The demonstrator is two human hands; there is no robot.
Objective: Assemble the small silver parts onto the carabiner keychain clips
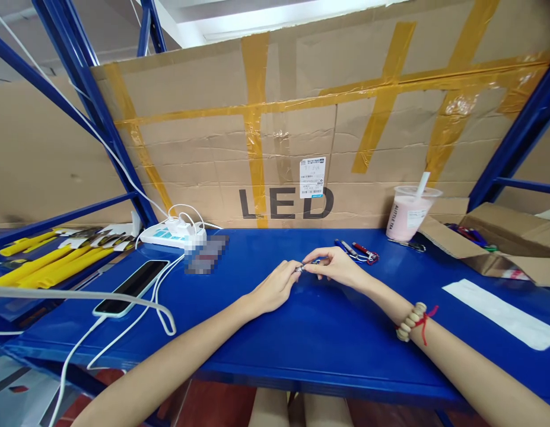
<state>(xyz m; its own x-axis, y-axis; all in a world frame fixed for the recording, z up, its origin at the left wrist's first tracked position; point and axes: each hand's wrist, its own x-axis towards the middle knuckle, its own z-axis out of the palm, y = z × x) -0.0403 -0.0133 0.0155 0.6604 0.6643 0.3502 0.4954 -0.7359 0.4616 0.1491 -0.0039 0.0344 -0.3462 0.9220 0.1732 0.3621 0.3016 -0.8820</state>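
Observation:
Near the middle of the blue table [275,344], my two hands meet around a small metallic piece [300,268]. My left hand [277,286] has its fingers closed on one end of it. From the other side, my right hand [332,265] pinches close to the same piece, with a bit of something blue and metallic showing under its fingers. The piece's exact shape is mostly hidden by the fingertips. Just behind my right hand lie a blue pen-like item [347,249] and a red one [362,250] with metal rings.
A pink drink cup [408,216] stands at the back right, beside an open cardboard box [461,243] and a white strip [501,313]. On the left are a phone [134,289], cables, a power strip [172,235] and yellow-handled tools [56,267].

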